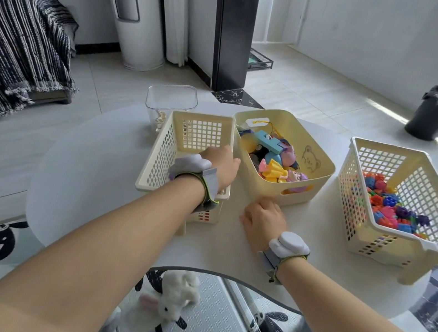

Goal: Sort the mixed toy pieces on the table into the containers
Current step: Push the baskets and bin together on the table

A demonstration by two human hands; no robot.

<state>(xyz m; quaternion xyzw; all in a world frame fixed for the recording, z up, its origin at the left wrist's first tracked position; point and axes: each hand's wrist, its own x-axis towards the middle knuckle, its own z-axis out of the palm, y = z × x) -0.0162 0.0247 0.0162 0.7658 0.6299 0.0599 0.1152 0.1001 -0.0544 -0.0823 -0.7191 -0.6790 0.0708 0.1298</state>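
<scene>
Bench (pixel 110 176): I saw no loose pieces; sorting judged nearly done. Left hand (pixel 219 163) inside left basket (pixel 161 155), right hand (pixel 262 221) curled on bench: grips untellable.

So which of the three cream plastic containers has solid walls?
The middle cream plastic bin with the bear drawing; the left lattice basket and right lattice basket both have grid-holed walls.

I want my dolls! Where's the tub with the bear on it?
In the head view, the bear tub sits in the middle, between the left lattice basket and the right lattice basket holding colourful blocks, just beyond the right hand.
</scene>
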